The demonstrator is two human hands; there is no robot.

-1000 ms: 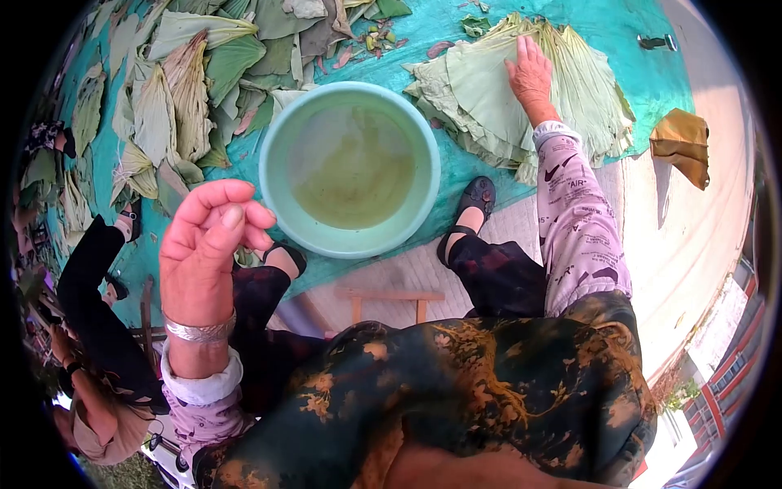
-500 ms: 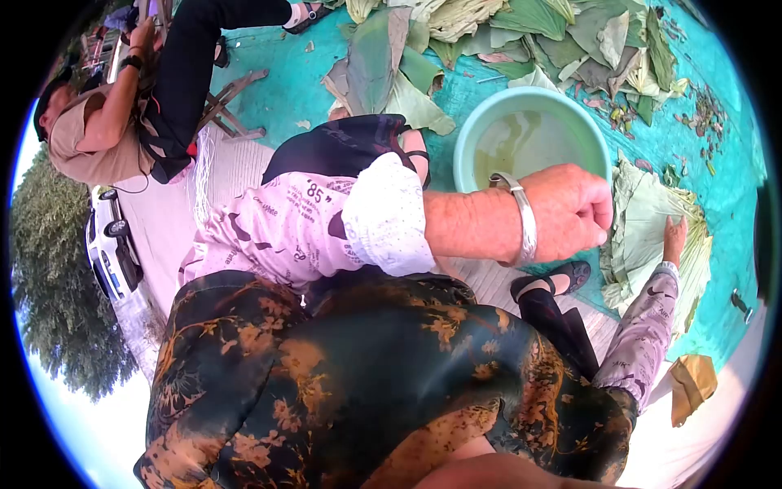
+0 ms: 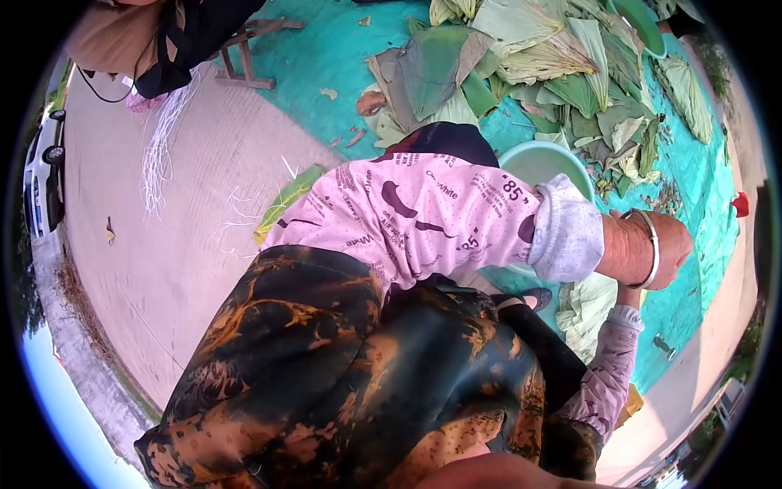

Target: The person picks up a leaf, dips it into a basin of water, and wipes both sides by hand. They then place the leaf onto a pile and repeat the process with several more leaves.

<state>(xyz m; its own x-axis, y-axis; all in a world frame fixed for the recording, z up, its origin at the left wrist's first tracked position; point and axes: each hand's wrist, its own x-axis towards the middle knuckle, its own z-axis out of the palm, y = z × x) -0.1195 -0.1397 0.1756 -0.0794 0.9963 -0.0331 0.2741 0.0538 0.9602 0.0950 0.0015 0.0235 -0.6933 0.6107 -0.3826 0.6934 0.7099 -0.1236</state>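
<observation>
My left hand (image 3: 671, 251), with a silver bracelet (image 3: 653, 248) at its wrist, reaches across to the right with its fingers curled. Anything it grips is out of sight. Behind it, only the wrist of my right hand (image 3: 629, 297) shows; its fingers are hidden. Pale dried leaves (image 3: 585, 314) lie beside that wrist, partly covered by my left sleeve (image 3: 456, 216). A light green basin (image 3: 562, 154) stands beyond the sleeve, its near side hidden.
Large dried leaves (image 3: 570, 69) are piled on the green sheet (image 3: 322, 61). A wooden stool (image 3: 244, 61) and another person (image 3: 122, 37) are at upper left. White strings (image 3: 163, 155) lie on the pavement. A green tub (image 3: 649, 28) is at the top right.
My left hand has moved right and now covers my right hand, which was visible flat on the leaves. The view has shifted, with the basin more hidden behind my left sleeve.
</observation>
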